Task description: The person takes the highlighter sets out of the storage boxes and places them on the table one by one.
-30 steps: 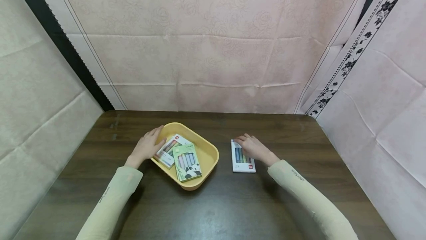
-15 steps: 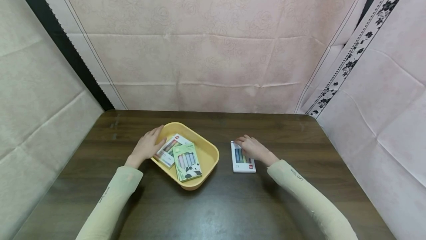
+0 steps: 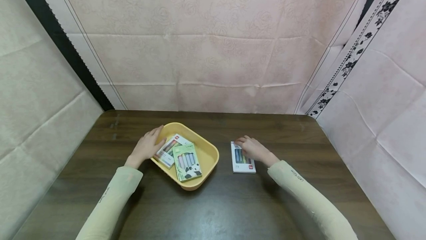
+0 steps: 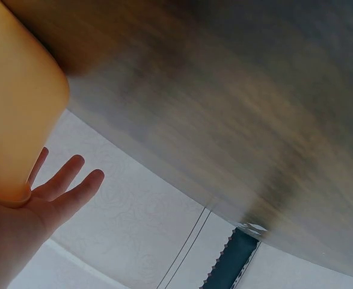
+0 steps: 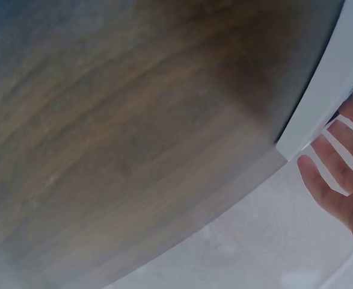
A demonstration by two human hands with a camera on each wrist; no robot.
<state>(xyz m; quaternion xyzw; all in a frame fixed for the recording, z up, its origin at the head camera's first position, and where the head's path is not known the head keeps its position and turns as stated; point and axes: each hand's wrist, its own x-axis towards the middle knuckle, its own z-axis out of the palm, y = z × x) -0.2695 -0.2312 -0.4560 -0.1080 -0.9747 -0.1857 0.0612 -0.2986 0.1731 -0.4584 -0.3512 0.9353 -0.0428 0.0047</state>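
Observation:
A yellow plastic tray (image 3: pixel 208 155) stands left of the middle of the table. Inside it, a green panda box of pastel markers (image 3: pixel 187 162) overlaps a white windowed box of coloured markers (image 3: pixel 164 158). My left hand (image 3: pixel 147 146) rests at the tray's left rim, thumb over the inside; the left wrist view shows its fingers (image 4: pixel 68 177) stretched out beyond the wall. To the right lies another white box of coloured markers (image 3: pixel 244 166), a window showing blue, green and yellow sticks. My right hand (image 3: pixel 254 148) pinches its far end, fingers (image 5: pixel 329 156) bent at the edge.
The dark wooden table (image 3: pixel 213 210) has its far edge against a pale patterned cloth backdrop (image 3: pixel 213 58). Similar cloth hangs on both sides. Pale sleeves cover both forearms.
The far end of the white marker box at my right hand has dropped slightly toward me. My left hand and the tray have stayed in place.

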